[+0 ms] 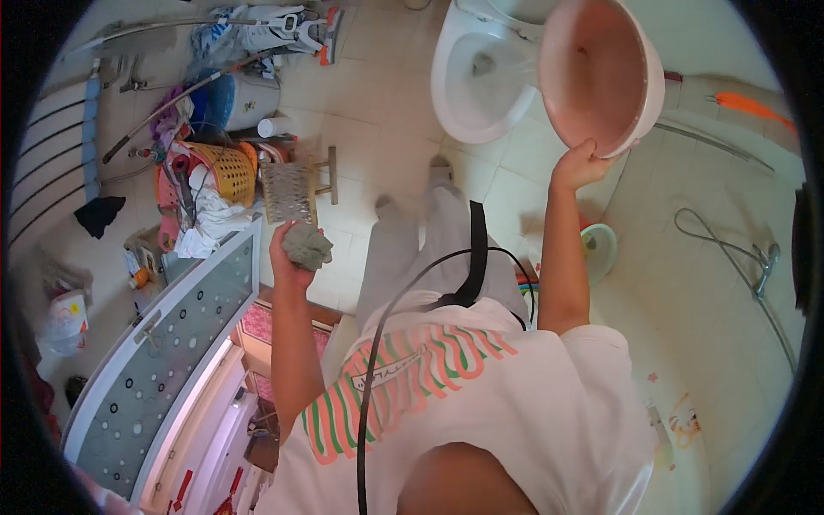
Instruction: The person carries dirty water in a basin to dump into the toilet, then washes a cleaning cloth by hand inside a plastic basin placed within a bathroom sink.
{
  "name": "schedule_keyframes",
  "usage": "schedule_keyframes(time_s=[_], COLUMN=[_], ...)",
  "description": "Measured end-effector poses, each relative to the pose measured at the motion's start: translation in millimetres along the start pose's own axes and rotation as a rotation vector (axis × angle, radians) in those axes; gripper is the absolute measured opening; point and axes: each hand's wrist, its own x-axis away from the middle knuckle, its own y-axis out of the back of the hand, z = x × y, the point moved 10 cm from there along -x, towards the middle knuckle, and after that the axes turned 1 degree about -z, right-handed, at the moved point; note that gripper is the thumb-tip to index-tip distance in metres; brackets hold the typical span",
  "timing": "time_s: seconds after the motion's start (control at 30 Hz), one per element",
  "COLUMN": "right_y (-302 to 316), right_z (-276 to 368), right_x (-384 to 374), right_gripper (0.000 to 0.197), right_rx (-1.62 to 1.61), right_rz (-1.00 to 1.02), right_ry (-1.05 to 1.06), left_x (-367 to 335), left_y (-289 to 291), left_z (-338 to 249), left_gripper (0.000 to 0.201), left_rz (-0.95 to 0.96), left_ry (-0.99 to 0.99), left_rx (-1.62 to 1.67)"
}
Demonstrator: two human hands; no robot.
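The pink basin, tilted beside the white toilet, is best steadied by a firm grip from the right hand, closed on its rim, with the left hand curled around a crumpled grey-green cloth.

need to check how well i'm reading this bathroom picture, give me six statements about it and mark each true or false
1. The left hand holds a crumpled grey-green wad. True.
2. The right hand is empty. False: it grips a pink basin by its rim.
3. The bowl of the white toilet is uncovered. True.
4. The yellow basket is to the right of the toilet. False: it is to the left.
5. A shower fitting shows toward the right edge. True.
6. The person's shirt is plain black. False: it is pale, with a green and pinkish print.
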Motion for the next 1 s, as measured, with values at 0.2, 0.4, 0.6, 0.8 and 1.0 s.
schedule_keyframes(time_s=[0.2,0.4,0.6,0.8,1.0], right_y=[-6,-11,-9,-8,7], right_z=[56,108,150,138,22], right_x=[3,19,34,64,100], right_gripper=[0.068,0.065,0.069,0.067,0.055], right_rx=[0.096,0.167,0.144,0.183,-0.005], right_rz=[0.056,0.061,-0.003,-0.087,-0.201], right_ry=[0.244,0.554,0.608,0.424,-0.221], left_x=[-8,-19,-36,-40,-57], left_y=[37,43,52,70,66], left_z=[0,-22,-63,-104,-144], left_gripper=[0.035,0.037,0.038,0.037,0.034], left_rz=[-0.011,0.109,0.119,0.312,0.173], left_ry=[0.009,0.017,0.008,0.046,0.035], left_rx=[0.092,0.061,0.035,0.016,-0.067])
